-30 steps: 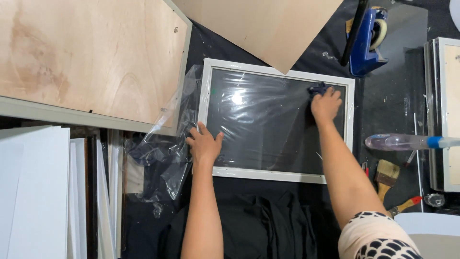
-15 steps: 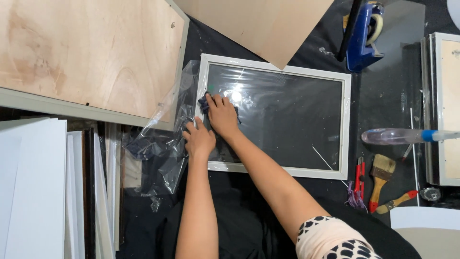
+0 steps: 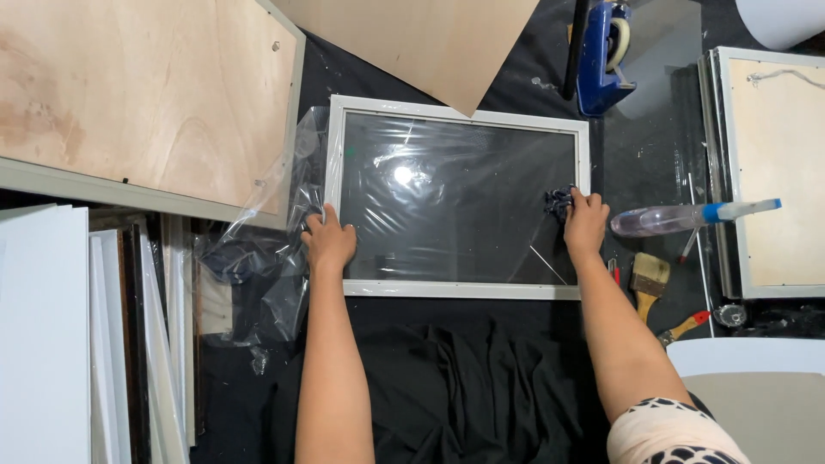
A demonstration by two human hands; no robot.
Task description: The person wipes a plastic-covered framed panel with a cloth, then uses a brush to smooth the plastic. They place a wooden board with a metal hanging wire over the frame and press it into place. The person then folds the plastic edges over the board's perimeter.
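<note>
A white picture frame (image 3: 455, 290) with a glass pane (image 3: 447, 198) lies flat on a black cloth. My left hand (image 3: 329, 241) presses down on the frame's near left corner, fingers spread. My right hand (image 3: 584, 222) is at the right side of the pane, gripping a small dark cloth (image 3: 557, 203) that rests against the glass.
A clear spray bottle (image 3: 687, 216) with a blue nozzle lies right of the frame, with a paintbrush (image 3: 649, 279) below it. A blue tape dispenser (image 3: 604, 53) sits at the back. Plywood boards (image 3: 146, 94) lie left and behind, crumpled plastic film (image 3: 266, 258) by the left hand, another frame (image 3: 773, 163) far right.
My right hand with the dark cloth swept across the glass: from the right side over to the left near my left hand, then back to the right edge. The left hand stayed put.
</note>
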